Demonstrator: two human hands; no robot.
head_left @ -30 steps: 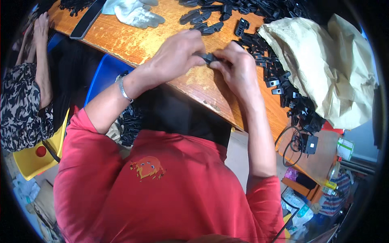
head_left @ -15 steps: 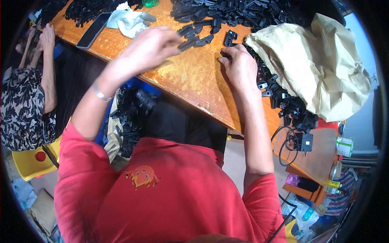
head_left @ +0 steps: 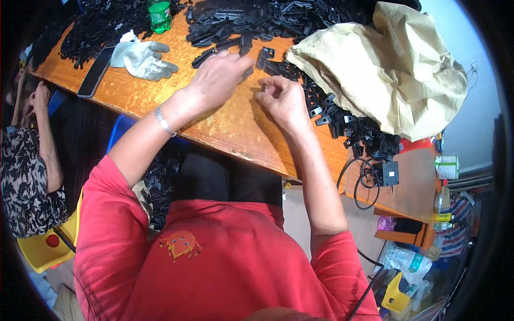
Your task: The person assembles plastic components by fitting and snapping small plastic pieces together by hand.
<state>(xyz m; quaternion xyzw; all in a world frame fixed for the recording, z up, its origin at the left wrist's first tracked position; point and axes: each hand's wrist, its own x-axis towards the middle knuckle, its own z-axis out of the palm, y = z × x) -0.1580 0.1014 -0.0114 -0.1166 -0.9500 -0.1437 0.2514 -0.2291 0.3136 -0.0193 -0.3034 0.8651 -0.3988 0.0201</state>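
My left hand (head_left: 220, 76) reaches over the wooden table, palm down. Its fingers are drawn together on a dark plastic part (head_left: 248, 72) that shows at the fingertips. Just beyond it lie loose long black plastic parts (head_left: 203, 58), partly hidden by the hand. To the right, my right hand (head_left: 285, 102) is close to the tabletop with fingers curled and thumb near the index finger. Something small and dark shows between them, too little to name. A black clip-like part (head_left: 264, 56) rests just beyond the right fingertips.
A heap of black parts (head_left: 235, 24) covers the table's far side. Beige sacking (head_left: 380, 69) lies over more black pieces (head_left: 342, 120) at right. Left are a phone (head_left: 96, 72), a grey-white glove (head_left: 142, 60) and a green bottle (head_left: 159, 17). Another person (head_left: 32, 160) sits at far left.
My left hand has come down onto the loose black parts and is no longer blurred. My right hand has drawn slightly back from the clip-like part. The whole view has shifted.
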